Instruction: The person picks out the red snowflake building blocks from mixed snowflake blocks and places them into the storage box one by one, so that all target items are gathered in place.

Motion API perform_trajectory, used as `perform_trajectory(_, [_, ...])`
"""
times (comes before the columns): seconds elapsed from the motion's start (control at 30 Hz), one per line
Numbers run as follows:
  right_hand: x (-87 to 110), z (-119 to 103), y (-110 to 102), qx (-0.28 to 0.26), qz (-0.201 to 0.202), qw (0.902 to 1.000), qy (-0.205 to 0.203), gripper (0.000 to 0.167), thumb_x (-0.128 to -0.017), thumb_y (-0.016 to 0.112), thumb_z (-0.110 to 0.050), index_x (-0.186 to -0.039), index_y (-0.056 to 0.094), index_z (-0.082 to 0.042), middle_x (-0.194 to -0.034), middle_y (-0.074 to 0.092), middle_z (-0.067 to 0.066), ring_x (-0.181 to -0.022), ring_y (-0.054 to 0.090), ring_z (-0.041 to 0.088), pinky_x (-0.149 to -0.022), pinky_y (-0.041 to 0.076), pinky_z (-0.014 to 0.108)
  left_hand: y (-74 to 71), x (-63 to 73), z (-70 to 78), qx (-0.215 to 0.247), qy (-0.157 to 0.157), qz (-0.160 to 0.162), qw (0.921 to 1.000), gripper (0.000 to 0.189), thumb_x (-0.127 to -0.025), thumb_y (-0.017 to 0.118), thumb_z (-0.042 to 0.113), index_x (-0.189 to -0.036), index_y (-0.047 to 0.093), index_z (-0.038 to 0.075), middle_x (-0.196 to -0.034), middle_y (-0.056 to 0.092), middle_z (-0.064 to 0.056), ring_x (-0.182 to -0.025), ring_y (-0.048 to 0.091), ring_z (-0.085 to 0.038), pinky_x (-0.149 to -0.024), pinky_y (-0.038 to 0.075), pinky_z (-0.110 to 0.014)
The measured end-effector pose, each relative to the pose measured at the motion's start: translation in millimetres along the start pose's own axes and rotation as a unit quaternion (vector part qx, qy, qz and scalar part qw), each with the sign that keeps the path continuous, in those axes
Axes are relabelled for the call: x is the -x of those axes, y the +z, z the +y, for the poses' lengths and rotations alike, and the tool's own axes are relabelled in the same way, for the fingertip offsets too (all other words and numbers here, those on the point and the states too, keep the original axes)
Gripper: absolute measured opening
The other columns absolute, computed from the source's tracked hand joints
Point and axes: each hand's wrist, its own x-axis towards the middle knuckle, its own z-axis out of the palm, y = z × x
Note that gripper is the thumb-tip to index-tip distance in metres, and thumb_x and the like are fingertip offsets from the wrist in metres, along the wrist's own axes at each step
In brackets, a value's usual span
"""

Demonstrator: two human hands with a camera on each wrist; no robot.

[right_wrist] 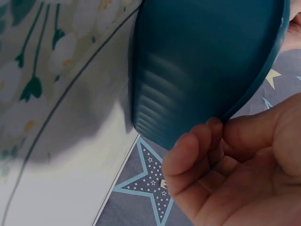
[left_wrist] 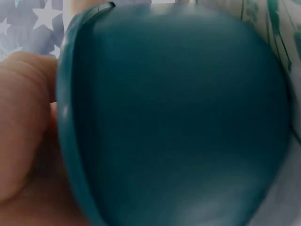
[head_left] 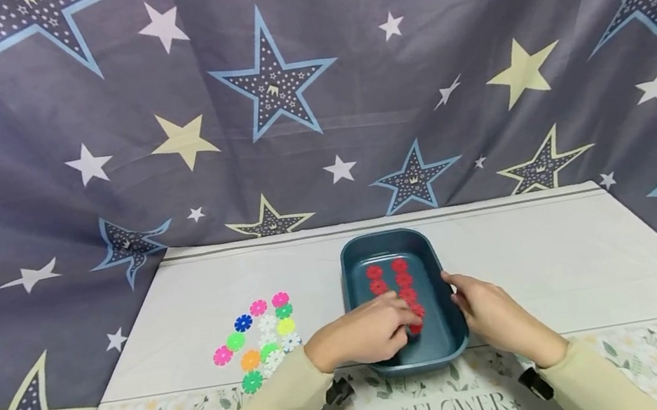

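Note:
A dark teal rectangular tray holds red flower-shaped plastic discs lined up in two columns. My left hand reaches over the tray's left rim, its fingers bent downward. Its fingertips pinch a red flower disc at the near end of the right column; the hand covers part of the left column. On the tray's right side, my right hand grips the rim between thumb and fingers, as the right wrist view shows. The tray's outer wall fills most of the left wrist view, hiding the left fingertips.
Left of the tray lie several loose flower discs in pink, blue, orange, white, yellow and green, among them a blue disc and an orange disc. A white and floral cloth covers the table. Behind it hangs a star-patterned curtain.

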Motion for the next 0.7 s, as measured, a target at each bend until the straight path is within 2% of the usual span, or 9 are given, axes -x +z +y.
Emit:
perform_trajectory(0.13, [-0.5,-0.5,0.5,-0.003,-0.001,1.0000,0.005,0.033,-0.090,0.057,0.002,-0.123,0.056,0.006,-0.119,0.060,0.019,-0.094,0.062,0.028,-0.076,0.049,0.043,6.2,-5.4,2.6,0.011,-0.009,-0.058,0.9982,0.030,-0.092,0.050,0.006,-0.112,0.071,0.011,-0.104,0.066,0.009,-0.083,0.047,-0.007,-0.079,0.038,-0.016])
perform_trajectory(0.2, [-0.6,-0.6,0.5,-0.005,-0.002,1.0000,0.006,0.033,-0.091,0.057,0.002,-0.124,0.056,0.007,-0.119,0.060,0.020,-0.096,0.062,0.030,-0.076,0.049,0.044,8.8,-7.4,3.7,0.005,-0.010,-0.072,0.9974,0.030,-0.092,0.050,0.006,-0.112,0.071,0.012,-0.102,0.066,0.009,-0.080,0.046,-0.007,-0.072,0.037,-0.015])
perform_trajectory(0.33, [-0.8,-1.4,0.4,-0.005,-0.002,1.0000,0.004,0.033,-0.091,0.057,0.001,-0.124,0.055,0.007,-0.120,0.060,0.020,-0.098,0.062,0.031,-0.078,0.049,0.044,11.6,-9.6,6.5,-0.029,-0.013,-0.074,0.9968,0.028,-0.091,0.053,0.008,-0.113,0.070,0.013,-0.101,0.065,0.010,-0.086,0.049,-0.007,-0.079,0.038,-0.017])
perform_trajectory(0.47, [-0.4,-1.3,0.9,-0.002,0.003,1.0000,0.000,0.033,-0.091,0.057,0.002,-0.123,0.056,0.008,-0.119,0.060,0.020,-0.097,0.062,0.030,-0.078,0.049,0.044,10.7,-9.2,9.3,-0.055,-0.004,-0.061,0.9966,0.030,-0.091,0.054,0.008,-0.117,0.068,0.014,-0.110,0.063,0.008,-0.106,0.051,-0.008,-0.099,0.032,-0.022])
perform_trajectory(0.6, [0.1,-1.1,1.0,0.001,0.004,1.0000,-0.004,0.033,-0.090,0.058,0.003,-0.122,0.056,0.008,-0.118,0.061,0.020,-0.094,0.063,0.029,-0.076,0.049,0.043,9.3,-7.8,12.5,-0.027,-0.011,-0.068,0.9972,0.037,-0.093,0.053,0.006,-0.127,0.060,0.018,-0.120,0.061,0.009,-0.117,0.048,-0.010,-0.101,0.032,-0.022])
perform_trajectory(0.7, [0.5,-1.2,0.8,0.001,0.004,1.0000,-0.004,0.034,-0.089,0.058,0.003,-0.122,0.056,0.009,-0.118,0.061,0.021,-0.094,0.063,0.029,-0.076,0.050,0.043,9.2,-6.5,14.5,-0.008,-0.040,-0.085,0.9955,0.043,-0.093,0.052,0.005,-0.134,0.054,0.021,-0.122,0.060,0.008,-0.122,0.046,-0.015,-0.098,0.036,-0.023])
